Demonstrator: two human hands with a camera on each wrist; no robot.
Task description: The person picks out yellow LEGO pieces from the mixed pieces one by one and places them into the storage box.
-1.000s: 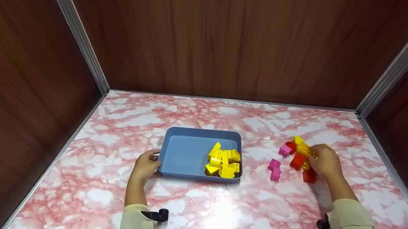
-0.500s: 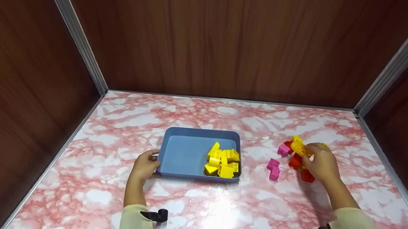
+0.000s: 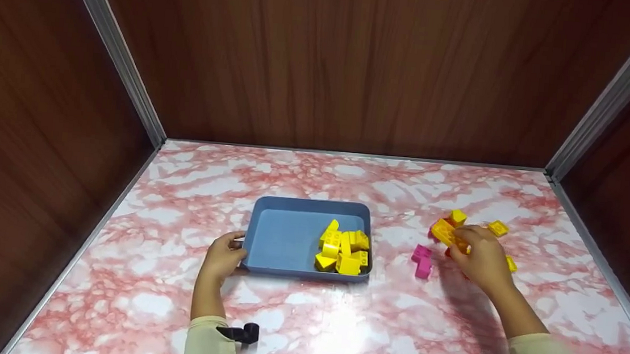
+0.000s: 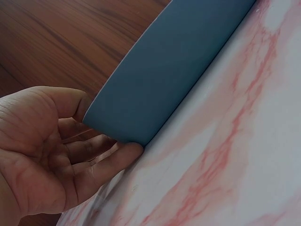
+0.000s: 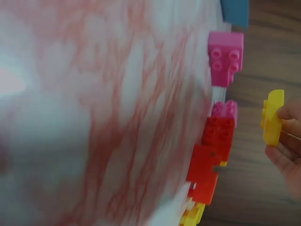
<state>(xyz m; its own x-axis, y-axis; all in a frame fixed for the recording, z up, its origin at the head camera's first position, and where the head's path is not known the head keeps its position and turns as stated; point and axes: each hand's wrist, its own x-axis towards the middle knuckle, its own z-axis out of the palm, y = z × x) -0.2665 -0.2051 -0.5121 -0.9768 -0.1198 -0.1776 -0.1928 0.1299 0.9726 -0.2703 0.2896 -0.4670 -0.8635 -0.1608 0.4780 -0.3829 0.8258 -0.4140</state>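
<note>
My left hand (image 3: 223, 256) holds the left end of a blue tray (image 3: 281, 242). In the left wrist view its thumb is at the rim and its fingertips (image 4: 127, 155) are at the lower edge of the tray's wall (image 4: 150, 80). Several yellow toy bricks (image 3: 342, 252) lie in the tray's right part. Over the loose bricks on the right, my right hand (image 3: 482, 259) pinches a yellow toy brick (image 5: 273, 117) between thumb and fingers, held above the table. Part of the pile is hidden beneath this hand in the head view.
Pink bricks (image 3: 423, 260) lie between the tray and the pile. Red bricks (image 5: 207, 169) show in the right wrist view. More yellow bricks (image 3: 497, 228) lie about the pile on the marbled table (image 3: 302, 324). Brown wood-look panels (image 3: 359, 67) enclose the back and sides.
My right hand has lifted the yellow brick from the pile and moved it left, uncovering yellow bricks at the right. My left hand and the tray have stayed in place.
</note>
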